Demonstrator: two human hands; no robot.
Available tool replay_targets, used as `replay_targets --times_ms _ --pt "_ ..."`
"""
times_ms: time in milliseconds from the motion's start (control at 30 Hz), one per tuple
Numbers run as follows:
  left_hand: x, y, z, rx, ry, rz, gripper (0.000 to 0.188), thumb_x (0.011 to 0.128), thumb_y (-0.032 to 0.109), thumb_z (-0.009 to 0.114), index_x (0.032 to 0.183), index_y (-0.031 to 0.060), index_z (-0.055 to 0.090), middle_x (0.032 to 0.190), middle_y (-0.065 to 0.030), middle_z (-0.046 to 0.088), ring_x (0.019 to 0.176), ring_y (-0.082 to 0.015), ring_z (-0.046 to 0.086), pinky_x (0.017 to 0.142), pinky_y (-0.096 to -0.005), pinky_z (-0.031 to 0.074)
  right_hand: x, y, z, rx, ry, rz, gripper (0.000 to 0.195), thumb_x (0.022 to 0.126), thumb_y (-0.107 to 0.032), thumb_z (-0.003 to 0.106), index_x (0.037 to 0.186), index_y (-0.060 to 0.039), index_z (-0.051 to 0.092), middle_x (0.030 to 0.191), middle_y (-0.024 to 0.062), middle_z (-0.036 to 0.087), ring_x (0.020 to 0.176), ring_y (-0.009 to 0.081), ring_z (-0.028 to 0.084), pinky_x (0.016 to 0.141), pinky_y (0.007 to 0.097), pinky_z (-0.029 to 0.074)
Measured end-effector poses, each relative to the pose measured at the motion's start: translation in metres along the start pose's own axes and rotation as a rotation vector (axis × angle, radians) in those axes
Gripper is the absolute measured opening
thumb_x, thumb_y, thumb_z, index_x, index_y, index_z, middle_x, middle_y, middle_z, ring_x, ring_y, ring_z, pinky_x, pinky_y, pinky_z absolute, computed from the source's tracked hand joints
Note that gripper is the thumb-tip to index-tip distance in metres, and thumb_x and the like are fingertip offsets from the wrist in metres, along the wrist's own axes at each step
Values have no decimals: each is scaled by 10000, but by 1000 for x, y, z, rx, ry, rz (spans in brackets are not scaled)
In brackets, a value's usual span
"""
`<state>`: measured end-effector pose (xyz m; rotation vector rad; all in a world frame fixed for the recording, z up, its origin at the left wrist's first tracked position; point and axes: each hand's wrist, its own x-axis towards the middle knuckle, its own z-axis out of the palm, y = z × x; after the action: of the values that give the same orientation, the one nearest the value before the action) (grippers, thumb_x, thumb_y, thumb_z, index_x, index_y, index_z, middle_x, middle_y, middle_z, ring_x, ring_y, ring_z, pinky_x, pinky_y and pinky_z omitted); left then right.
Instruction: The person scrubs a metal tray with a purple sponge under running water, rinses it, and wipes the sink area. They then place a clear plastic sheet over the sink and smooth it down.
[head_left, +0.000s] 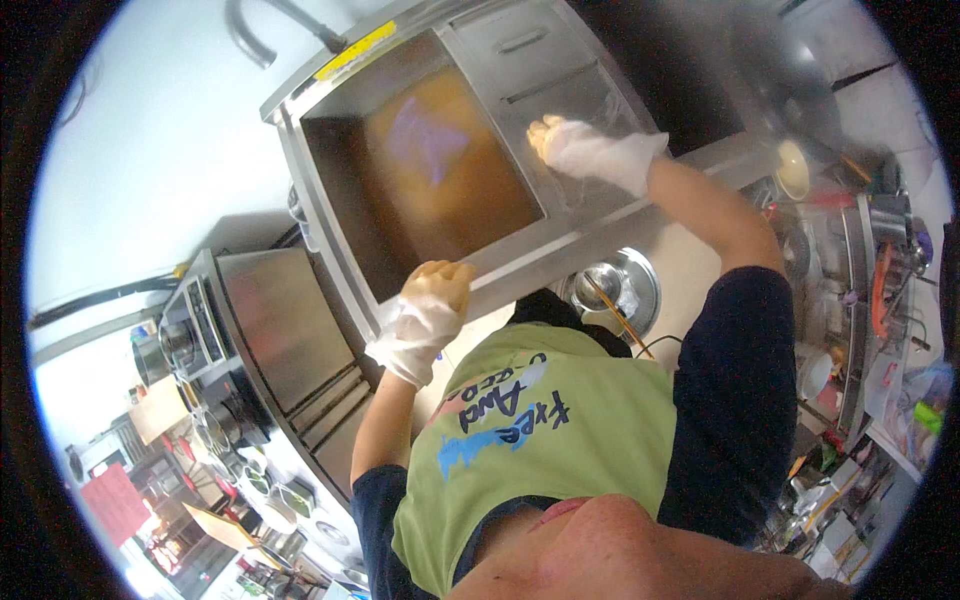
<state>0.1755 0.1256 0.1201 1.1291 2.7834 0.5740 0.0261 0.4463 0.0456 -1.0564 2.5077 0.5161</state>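
My left hand (435, 300), in a pale glove with a loose white cuff, rests with curled fingers at the near rim of a stainless steel sink basin (495, 279). Whether it grips the rim is hidden. Over the ribbed steel drainboard (525, 71) to the basin's right is my right hand (562, 146), gloved alike, its fingers bent and blurred. A clear, film-like patch shows around it; I cannot tell whether the hand holds anything. Inside the basin, a purple, cloth-like thing (426, 141) lies over a yellowish-brown area, possibly water.
A curved steel faucet (259, 52) rises behind the basin, beside a yellow strip (356, 51). Below the counter, a round metal basin (646, 281) holds a smaller bowl and a stick. A steel cabinet (289, 322) stands left; a cluttered rack (851, 300) stands right.
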Motion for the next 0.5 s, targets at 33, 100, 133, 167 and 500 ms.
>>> replay_targets --times_ms 33,100,133,167,500 --pt "-16 1 -5 -10 28 -45 155 851 83 607 981 16 660 891 -183 706 894 -389 691 879 -479 558 1 1 -3 38 -35 12 507 991 -110 439 1473 45 464 1547 210 470 1446 274 453 1215 428 342" --pt "-51 0 -1 16 98 -98 175 876 72 601 1031 34 673 921 -192 711 909 -388 698 872 -457 567 -17 10 11 133 202 -22 412 1007 -173 456 1387 -66 572 1541 107 496 1458 273 434 1187 425 348" --pt "-68 4 -6 44 116 -135 182 881 51 617 1049 49 687 927 -172 719 887 -361 708 831 -433 583 -18 10 23 142 152 51 421 1018 -181 428 1407 -89 558 1567 90 471 1474 262 411 1202 424 328" --pt "-83 8 -10 68 138 -165 197 886 30 634 1068 63 701 932 -153 727 865 -334 718 789 -409 599 -20 8 30 146 100 132 431 1029 -190 399 1427 -111 543 1593 72 445 1489 251 388 1217 423 309" --pt "-224 31 14 53 352 -400 182 904 63 642 1065 95 720 944 -129 731 875 -336 706 812 -430 571 -79 -59 -1 19 33 160 422 1011 -151 451 1426 -164 528 1586 97 446 1478 280 397 1211 426 319"
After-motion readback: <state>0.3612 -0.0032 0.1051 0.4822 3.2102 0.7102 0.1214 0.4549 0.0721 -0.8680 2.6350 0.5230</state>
